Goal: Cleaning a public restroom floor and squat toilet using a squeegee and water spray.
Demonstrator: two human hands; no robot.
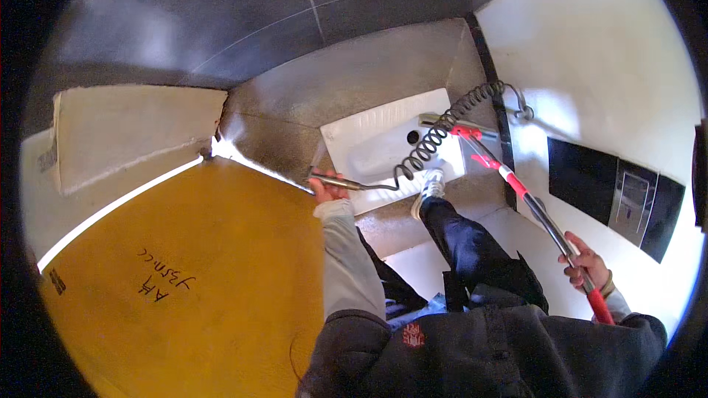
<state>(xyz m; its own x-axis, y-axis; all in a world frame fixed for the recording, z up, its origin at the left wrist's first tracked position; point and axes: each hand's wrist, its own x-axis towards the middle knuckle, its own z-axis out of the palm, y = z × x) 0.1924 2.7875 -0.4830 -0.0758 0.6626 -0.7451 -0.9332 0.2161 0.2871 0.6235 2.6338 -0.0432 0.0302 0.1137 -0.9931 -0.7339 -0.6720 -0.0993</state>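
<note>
In my left hand [329,188] is a slim metal spray handle [338,181], its thin hooked nozzle pointing away from me. A dark coiled hose [428,146] runs from the handle over the white squat toilet pan [365,130] to a fitting on the right wall. My right hand [585,261] grips the metal pole of a red-and-silver mop or squeegee [539,210]. Its red-jointed head [467,131] lies at the right end of the pan, partly behind the coils. A round drain hole [412,136] shows in the pan.
A yellow-brown panel [221,276] with handwritten marks stands close on the left. Dark tiled wall [265,5] rises beyond the pan. A black-and-metal plate [630,204] is set in the white right wall. One shoe [432,188] rests at the pan's near edge.
</note>
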